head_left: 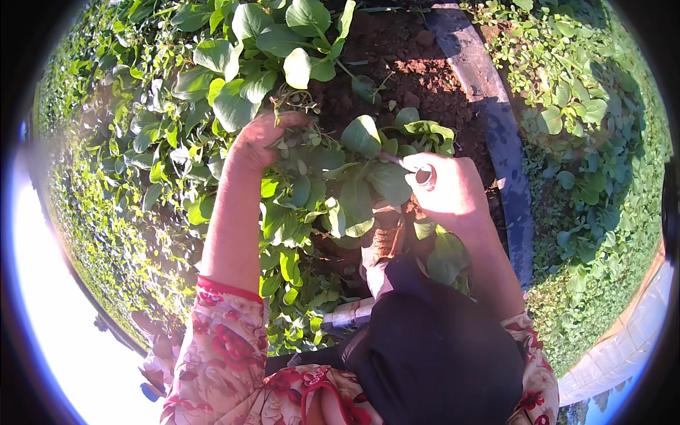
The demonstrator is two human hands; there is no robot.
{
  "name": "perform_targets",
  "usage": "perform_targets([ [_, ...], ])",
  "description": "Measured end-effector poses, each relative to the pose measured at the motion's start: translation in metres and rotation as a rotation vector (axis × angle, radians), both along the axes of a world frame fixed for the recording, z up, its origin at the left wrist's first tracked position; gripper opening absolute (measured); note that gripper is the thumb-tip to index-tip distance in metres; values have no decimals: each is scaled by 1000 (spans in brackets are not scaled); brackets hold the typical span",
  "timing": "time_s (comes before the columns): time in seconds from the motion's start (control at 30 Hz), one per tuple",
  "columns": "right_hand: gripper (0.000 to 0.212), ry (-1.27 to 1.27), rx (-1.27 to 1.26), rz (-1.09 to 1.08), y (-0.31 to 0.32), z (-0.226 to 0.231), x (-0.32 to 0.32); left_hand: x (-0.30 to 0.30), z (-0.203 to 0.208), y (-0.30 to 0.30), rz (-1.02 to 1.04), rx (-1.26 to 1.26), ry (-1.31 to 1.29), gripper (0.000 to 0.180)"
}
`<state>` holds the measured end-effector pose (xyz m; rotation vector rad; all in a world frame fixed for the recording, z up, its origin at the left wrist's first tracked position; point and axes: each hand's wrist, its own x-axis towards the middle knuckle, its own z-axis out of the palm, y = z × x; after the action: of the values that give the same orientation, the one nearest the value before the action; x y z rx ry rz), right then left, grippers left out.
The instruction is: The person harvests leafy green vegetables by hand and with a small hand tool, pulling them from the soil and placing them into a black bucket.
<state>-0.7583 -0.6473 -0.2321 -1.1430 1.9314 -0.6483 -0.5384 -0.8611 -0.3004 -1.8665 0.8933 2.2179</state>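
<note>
My left hand [265, 136] is closed around a small bunch of weeds [294, 100], whose thin pale stems or roots stick out past the fingers. It is beside a large leafy green plant [280, 42]. To the right, my right hand [450, 185] is wrapped round a hand tool with a hollow round handle end [425, 176]. A short stretch of its shaft shows to the left of the fist, and leaves hide its working end. Between my hands stands another broad-leaved plant [365, 180], its leaves close to the tool.
Bare reddish-brown soil [414, 64] lies beyond my right hand. A dark hose or strip [506, 142] curves along the right of the bed. Low weeds [113, 177] crowd the left side, and more plants [588, 163] grow right of the strip. A brown shoe [386, 237] is below the leaves.
</note>
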Motion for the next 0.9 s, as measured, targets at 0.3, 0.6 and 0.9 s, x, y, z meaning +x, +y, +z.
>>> perform_targets([
  [0.3,24,121,-25,121,8,11,21,-44,16,22,-999,-582,-525,59],
  [0.6,19,94,-47,19,-3,-18,29,-37,4,60,-1340,-783,-766,27],
  [0.9,15,-80,46,2,-29,-58,27,2,-23,48,-1119,-902,-531,24],
])
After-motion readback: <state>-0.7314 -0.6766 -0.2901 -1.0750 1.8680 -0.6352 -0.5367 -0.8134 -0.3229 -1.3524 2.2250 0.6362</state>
